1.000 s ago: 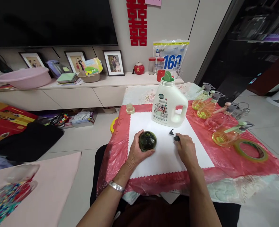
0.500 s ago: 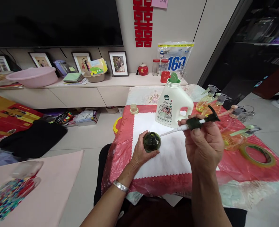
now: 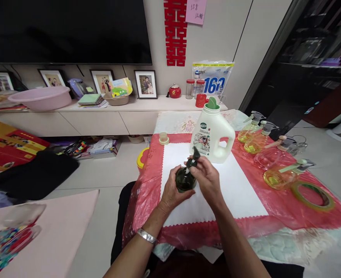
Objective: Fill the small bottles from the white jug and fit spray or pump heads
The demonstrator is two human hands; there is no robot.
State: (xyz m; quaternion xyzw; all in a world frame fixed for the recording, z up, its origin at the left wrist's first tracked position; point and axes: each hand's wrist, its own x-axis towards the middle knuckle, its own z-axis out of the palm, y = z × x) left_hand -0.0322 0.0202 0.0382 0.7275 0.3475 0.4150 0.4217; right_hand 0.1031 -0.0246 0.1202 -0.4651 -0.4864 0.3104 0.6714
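Note:
My left hand (image 3: pixel 172 192) wraps round a dark green round bottle (image 3: pixel 184 181) standing on the white cloth (image 3: pixel 234 189). My right hand (image 3: pixel 207 178) grips a black pump sprayer head (image 3: pixel 193 159) right above the bottle's mouth, its white tube reaching down into the neck. A white detergent jug (image 3: pixel 213 133) with an open green cap stands just behind both hands.
Several yellow spray bottles (image 3: pixel 277 175) line the right side of the red plastic sheet (image 3: pixel 286 208). A green tape roll (image 3: pixel 311 195) lies at the far right. A small cream cap (image 3: pixel 164 138) sits at the cloth's far left corner. A low cabinet (image 3: pixel 101 116) runs behind.
My right hand picked the pump head up off the cloth, lifted it to the right, then brought it left and down onto the green bottle's mouth. My left hand stayed on the bottle.

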